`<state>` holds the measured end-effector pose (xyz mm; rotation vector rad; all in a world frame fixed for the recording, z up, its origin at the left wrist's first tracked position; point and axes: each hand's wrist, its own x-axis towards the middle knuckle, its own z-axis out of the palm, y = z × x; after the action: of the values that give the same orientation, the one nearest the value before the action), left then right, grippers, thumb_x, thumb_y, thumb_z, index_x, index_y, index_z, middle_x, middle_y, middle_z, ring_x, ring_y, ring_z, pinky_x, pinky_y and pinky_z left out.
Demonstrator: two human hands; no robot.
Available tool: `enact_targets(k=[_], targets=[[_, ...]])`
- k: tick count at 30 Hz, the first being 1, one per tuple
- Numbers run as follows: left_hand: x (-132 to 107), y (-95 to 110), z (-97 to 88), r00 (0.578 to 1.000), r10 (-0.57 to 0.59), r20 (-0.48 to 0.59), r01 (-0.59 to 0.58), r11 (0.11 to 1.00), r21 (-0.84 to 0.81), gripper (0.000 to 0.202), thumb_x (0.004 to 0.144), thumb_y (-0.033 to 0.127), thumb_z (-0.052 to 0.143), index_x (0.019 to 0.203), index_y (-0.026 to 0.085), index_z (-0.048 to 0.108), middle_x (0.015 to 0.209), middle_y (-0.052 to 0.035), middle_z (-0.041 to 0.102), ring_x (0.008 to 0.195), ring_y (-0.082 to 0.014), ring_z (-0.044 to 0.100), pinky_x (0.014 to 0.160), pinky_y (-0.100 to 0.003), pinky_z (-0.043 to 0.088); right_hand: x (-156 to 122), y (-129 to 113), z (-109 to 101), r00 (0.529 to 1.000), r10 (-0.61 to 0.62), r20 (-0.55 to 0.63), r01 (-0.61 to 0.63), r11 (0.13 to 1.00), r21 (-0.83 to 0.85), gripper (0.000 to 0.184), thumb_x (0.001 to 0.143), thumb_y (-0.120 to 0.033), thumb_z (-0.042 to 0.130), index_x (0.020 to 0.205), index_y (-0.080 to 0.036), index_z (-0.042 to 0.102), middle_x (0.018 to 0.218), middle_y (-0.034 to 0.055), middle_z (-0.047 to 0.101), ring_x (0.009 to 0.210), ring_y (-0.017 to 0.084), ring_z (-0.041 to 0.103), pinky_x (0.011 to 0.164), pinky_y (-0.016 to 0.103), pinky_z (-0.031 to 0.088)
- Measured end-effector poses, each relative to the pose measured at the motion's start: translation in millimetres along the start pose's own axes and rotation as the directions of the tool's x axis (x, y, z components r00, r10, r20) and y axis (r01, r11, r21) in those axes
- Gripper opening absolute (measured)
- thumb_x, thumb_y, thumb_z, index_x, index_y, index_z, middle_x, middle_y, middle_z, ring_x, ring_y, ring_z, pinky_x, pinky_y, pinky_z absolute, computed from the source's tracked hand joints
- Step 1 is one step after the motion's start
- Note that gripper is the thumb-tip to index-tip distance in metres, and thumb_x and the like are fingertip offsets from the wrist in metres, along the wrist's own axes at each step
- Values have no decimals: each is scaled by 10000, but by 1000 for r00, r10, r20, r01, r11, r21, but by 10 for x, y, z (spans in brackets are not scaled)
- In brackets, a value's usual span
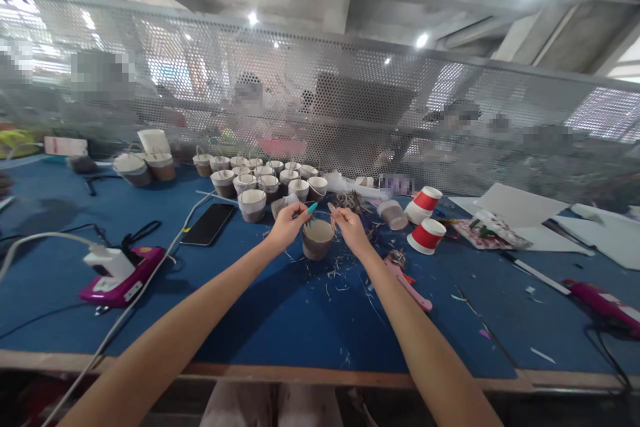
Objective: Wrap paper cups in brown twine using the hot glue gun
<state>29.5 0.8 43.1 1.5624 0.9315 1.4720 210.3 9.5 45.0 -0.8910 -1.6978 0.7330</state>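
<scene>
A small brown-wrapped paper cup (317,238) stands on the blue table between my hands. My left hand (289,225) is closed at the cup's left rim, pinching something I cannot make out. My right hand (351,229) is closed at the right rim in the same way. A thin strand arcs over the cup between the two hands. Loose bits of string and trimmings lie around the cup's base.
Several finished wrapped cups (260,180) crowd the back. Two red cups (425,225) lie on their sides to the right. A black phone (209,224), a pink glue gun (123,277) with cables, pink scissors (407,283) and white papers (520,210) lie around. A mesh screen (320,100) closes the far side.
</scene>
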Motion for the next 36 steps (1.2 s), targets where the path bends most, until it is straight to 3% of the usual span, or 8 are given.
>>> enact_targets(k=[7,12,16,23,31,36], targets=[[0,26,-11,1000,22,14,-23,999,50,298,743,425,673,651,164,564,599,18,535,581,-109,468,550,-238,385,7,-69,34,997,64,46,-71,986,153,557,774,-697,508,506,-208,514,542,-1,521,523,138,466,574,294,379],[-18,51,-2,999,30,38,-32,998,59,311,747,450,659,656,169,562,607,19,531,583,-109,464,548,-238,384,-13,-108,66,994,108,12,-108,969,224,472,743,-563,646,487,-206,475,483,-40,456,488,105,401,550,269,340],[-28,63,6,998,36,51,-39,998,56,312,749,451,656,663,165,568,621,15,540,594,-109,471,561,-240,387,-18,-118,63,989,145,40,-151,947,283,455,715,-564,657,511,-208,460,486,-52,412,479,96,348,525,260,321],[-36,51,10,998,37,45,-39,998,50,287,763,427,651,663,171,566,599,26,517,571,-107,455,528,-232,376,-18,-110,35,964,183,192,-237,920,312,558,729,-619,597,398,-194,452,602,24,574,555,120,465,528,271,351],[-31,50,-2,998,33,50,-35,999,38,268,767,391,660,665,157,579,620,12,545,591,-108,478,551,-234,389,-24,-93,63,979,177,104,-203,913,354,514,693,-546,664,369,-209,451,475,-12,496,485,109,416,547,284,346],[-23,57,-8,998,27,55,-28,999,32,295,744,417,675,649,155,577,617,11,545,586,-107,472,544,-234,383,-30,-82,87,976,205,70,-217,910,355,510,668,-554,682,377,-205,448,426,-29,458,412,81,323,477,270,273]])
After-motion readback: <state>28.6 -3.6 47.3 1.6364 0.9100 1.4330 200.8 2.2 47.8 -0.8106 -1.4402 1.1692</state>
